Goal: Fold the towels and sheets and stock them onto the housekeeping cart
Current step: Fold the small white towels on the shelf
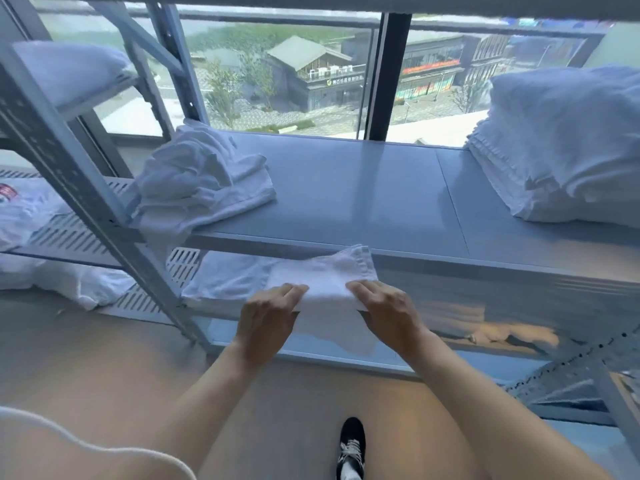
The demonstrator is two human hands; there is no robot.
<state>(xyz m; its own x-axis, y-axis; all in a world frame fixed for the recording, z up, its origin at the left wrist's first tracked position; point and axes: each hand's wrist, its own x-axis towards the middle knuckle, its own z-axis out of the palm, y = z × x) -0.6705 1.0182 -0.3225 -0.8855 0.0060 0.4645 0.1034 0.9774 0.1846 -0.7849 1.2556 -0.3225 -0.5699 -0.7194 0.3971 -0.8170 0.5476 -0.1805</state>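
- Nearest me are my own bare forearms, reaching out over the floor above my black lace-up shoe (351,448).
- My left hand (268,318) pinches the near left edge of a small white towel (325,282), fingers curled over the fold; my right hand (386,310) grips the near right edge the same way.
- The towel is held in the air in front of the grey metal shelf (363,199). Its far corner reaches up to the shelf's front lip, and a loose flap hangs down below my hands.
- I judge I'm midway through folding this one. To do it well I should keep both pinches level, draw the edge taut so the layers line up, and tuck the hanging flap in before the next fold.
- A rumpled heap of unfolded white linen (201,181) sits at the left end of the shelf, partly spilling over the front edge.
- A neat stack of folded white towels (561,150) sits at the right end, well apart from the heap; that looks like where this one belongs.
- More white cloth (228,278) lies on the lower tier, just behind my left hand.
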